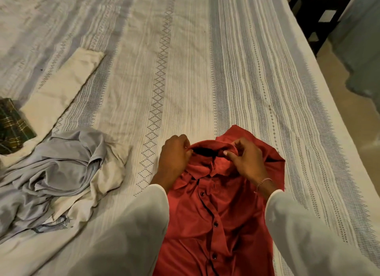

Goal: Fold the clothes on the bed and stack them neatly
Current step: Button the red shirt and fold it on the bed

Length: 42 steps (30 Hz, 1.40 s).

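- Two hands are on one red button-up shirt [216, 210] with dark buttons, which lies front-up on the bed [185, 59] at about 6 o'clock in the view, collar pointing away toward 12.
- Left hand [174, 155] has its fingers curled round the left end of the collar, pinching the fabric there.
- Right hand [244, 160] is doing the same at the right end of the collar, thumb and fingers pinched on the cloth. There's a thin beaded bracelet [263, 182] on that wrist.
- Both arms come in from the bottom in loose white sleeves [131, 224].
- The bed wears a cream cover with grey woven stripes and a diamond band running up the middle.
- Over at 9 o'clock sits a crumpled pale grey garment [57, 168], heaped on top of a rumpled cream cloth [109, 172].
- Further out at 10 o'clock, a long cream-coloured folded piece [63, 90] lies flat, with a dark green plaid folded cloth [14, 125] resting on its near end by the left edge.
- Dark furniture [314, 14] stands off the bed at 1 o'clock, too dim to make out.
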Each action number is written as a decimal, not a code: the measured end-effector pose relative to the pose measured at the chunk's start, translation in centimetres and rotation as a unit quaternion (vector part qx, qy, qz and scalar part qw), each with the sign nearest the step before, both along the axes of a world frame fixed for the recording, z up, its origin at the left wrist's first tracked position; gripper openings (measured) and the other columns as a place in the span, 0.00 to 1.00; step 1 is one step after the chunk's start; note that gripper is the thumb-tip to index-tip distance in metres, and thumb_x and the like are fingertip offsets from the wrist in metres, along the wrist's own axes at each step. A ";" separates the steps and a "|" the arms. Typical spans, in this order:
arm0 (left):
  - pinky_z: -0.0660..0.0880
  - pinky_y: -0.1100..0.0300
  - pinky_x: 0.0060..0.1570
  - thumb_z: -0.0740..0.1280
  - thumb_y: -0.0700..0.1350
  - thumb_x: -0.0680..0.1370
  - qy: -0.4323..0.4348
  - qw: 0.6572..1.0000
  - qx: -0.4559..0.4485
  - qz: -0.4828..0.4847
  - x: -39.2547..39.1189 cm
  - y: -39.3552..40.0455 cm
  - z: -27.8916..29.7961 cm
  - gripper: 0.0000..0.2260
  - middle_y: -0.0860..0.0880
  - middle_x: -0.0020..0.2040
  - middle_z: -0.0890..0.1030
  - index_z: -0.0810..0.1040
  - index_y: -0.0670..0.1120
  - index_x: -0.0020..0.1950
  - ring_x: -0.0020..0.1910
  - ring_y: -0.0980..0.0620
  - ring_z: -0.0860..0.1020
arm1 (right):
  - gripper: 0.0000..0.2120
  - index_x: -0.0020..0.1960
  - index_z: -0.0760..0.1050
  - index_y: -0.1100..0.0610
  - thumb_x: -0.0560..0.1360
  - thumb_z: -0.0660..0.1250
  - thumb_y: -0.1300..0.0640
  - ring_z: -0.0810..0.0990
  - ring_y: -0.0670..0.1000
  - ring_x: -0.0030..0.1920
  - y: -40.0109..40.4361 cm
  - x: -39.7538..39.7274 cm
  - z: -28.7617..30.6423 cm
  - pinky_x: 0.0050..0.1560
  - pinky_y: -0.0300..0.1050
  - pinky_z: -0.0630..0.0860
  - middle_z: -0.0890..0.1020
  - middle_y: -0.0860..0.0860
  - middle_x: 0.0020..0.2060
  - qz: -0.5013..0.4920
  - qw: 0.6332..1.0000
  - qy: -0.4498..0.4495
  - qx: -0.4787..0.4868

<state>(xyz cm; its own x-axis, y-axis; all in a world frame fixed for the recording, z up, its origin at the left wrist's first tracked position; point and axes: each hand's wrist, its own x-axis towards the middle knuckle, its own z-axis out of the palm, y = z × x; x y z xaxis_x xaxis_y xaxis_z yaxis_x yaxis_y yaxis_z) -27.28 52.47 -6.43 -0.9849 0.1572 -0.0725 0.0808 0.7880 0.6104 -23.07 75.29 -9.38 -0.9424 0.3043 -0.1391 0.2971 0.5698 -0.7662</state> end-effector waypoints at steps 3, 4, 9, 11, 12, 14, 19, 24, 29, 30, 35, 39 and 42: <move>0.75 0.50 0.43 0.68 0.45 0.80 0.061 0.987 -0.147 0.008 0.2 -0.1 -0.1 0.06 0.43 0.50 0.78 0.83 0.43 0.51 0.48 0.42 0.77 | 0.07 0.49 0.84 0.50 0.72 0.75 0.57 0.81 0.53 0.49 0.3 0.1 0.7 0.47 0.42 0.73 0.83 0.52 0.47 -0.012 0.989 0.018 0.145; 0.72 0.53 0.41 0.65 0.44 0.81 0.067 0.981 -0.184 0.000 0.3 0.0 -0.1 0.08 0.44 0.50 0.80 0.83 0.44 0.51 0.48 0.42 0.79 | 0.08 0.50 0.85 0.50 0.73 0.73 0.58 0.82 0.54 0.50 0.2 0.1 0.9 0.48 0.44 0.76 0.85 0.52 0.47 -0.006 0.986 0.016 0.164; 0.69 0.54 0.38 0.60 0.40 0.82 0.064 0.982 -0.177 -0.011 0.3 0.8 0.2 0.11 0.43 0.43 0.83 0.81 0.43 0.45 0.41 0.42 0.81 | 0.10 0.50 0.86 0.51 0.74 0.68 0.60 0.85 0.59 0.44 -0.3 0.1 1.8 0.47 0.49 0.80 0.87 0.55 0.41 0.021 0.985 0.029 0.170; 0.72 0.53 0.37 0.63 0.43 0.81 0.038 0.996 -0.078 0.035 0.0 0.8 -0.1 0.12 0.42 0.39 0.83 0.81 0.42 0.41 0.39 0.41 0.81 | 0.07 0.48 0.87 0.53 0.74 0.72 0.61 0.86 0.52 0.43 -0.7 -0.1 2.3 0.49 0.48 0.81 0.88 0.52 0.42 0.013 0.998 0.011 0.068; 0.74 0.53 0.39 0.66 0.47 0.80 0.021 0.997 -0.032 0.061 -0.2 0.6 -0.1 0.12 0.43 0.39 0.83 0.82 0.42 0.42 0.40 0.41 0.82 | 0.05 0.47 0.87 0.52 0.74 0.74 0.60 0.86 0.48 0.43 -0.7 -0.2 2.4 0.50 0.46 0.81 0.88 0.49 0.42 -0.003 1.000 -0.013 0.012; 0.78 0.52 0.47 0.71 0.57 0.76 -0.018 0.993 0.014 0.119 -0.5 0.3 -0.3 0.16 0.45 0.43 0.85 0.85 0.43 0.48 0.45 0.45 0.82 | 0.05 0.42 0.83 0.51 0.70 0.79 0.54 0.86 0.46 0.40 -0.7 0.0 2.8 0.48 0.46 0.82 0.87 0.47 0.39 -0.048 0.996 -0.053 -0.043; 0.81 0.54 0.39 0.67 0.73 0.57 -0.182 0.966 0.015 0.180 0.7 0.6 -1.0 0.33 0.46 0.32 0.83 0.81 0.42 0.36 0.34 0.47 0.83 | 0.13 0.36 0.77 0.57 0.69 0.81 0.56 0.86 0.53 0.31 -1.3 0.7 3.0 0.43 0.51 0.84 0.85 0.55 0.33 -0.122 0.971 -0.155 -0.137; 0.82 0.47 0.41 0.72 0.53 0.68 -0.182 0.953 0.090 0.226 0.6 1.1 -1.8 0.15 0.44 0.32 0.84 0.78 0.41 0.35 0.34 0.44 0.84 | 0.07 0.38 0.80 0.62 0.72 0.75 0.70 0.85 0.50 0.32 -1.6 0.2 2.3 0.45 0.52 0.85 0.85 0.59 0.37 -0.176 0.948 -0.140 -0.225; 0.84 0.47 0.42 0.72 0.45 0.75 -0.206 0.933 0.201 0.216 -0.1 1.7 0.5 0.11 0.44 0.29 0.83 0.80 0.41 0.36 0.32 0.44 0.85 | 0.09 0.44 0.82 0.58 0.79 0.68 0.67 0.83 0.46 0.35 -0.9 -0.2 3.1 0.40 0.37 0.83 0.84 0.51 0.36 -0.058 0.949 -0.100 -0.292; 0.84 0.48 0.43 0.71 0.48 0.74 -0.194 0.940 0.193 0.202 -0.3 1.4 0.6 0.11 0.44 0.30 0.84 0.81 0.42 0.35 0.34 0.44 0.85 | 0.10 0.47 0.82 0.56 0.81 0.65 0.66 0.83 0.45 0.38 -0.6 -0.4 3.3 0.43 0.37 0.82 0.84 0.51 0.40 -0.007 0.945 -0.098 -0.311; 0.68 0.77 0.55 0.67 0.35 0.77 -0.130 0.984 0.122 0.012 -0.5 -1.8 -2.7 0.18 0.47 0.62 0.80 0.81 0.46 0.65 0.60 0.52 0.77 | 0.28 0.74 0.71 0.50 0.79 0.58 0.71 0.65 0.42 0.74 2.7 -2.2 0.7 0.74 0.44 0.54 0.69 0.45 0.74 0.248 0.966 -0.065 0.016; 0.65 0.79 0.56 0.70 0.40 0.77 -0.120 0.982 0.138 -0.044 -1.3 -1.5 -4.5 0.24 0.52 0.63 0.76 0.73 0.47 0.74 0.62 0.54 0.76 | 0.32 0.81 0.57 0.50 0.80 0.62 0.63 0.59 0.50 0.79 2.5 -4.1 -1.4 0.73 0.47 0.49 0.59 0.48 0.80 0.316 0.932 -0.068 0.161; 0.73 0.65 0.49 0.75 0.46 0.75 -0.192 0.972 0.131 0.016 -2.6 -0.4 -4.4 0.23 0.52 0.54 0.78 0.71 0.49 0.67 0.52 0.54 0.78 | 0.36 0.81 0.55 0.55 0.77 0.66 0.53 0.72 0.63 0.68 2.0 -5.9 -2.5 0.69 0.55 0.68 0.70 0.55 0.75 0.316 0.917 -0.091 0.224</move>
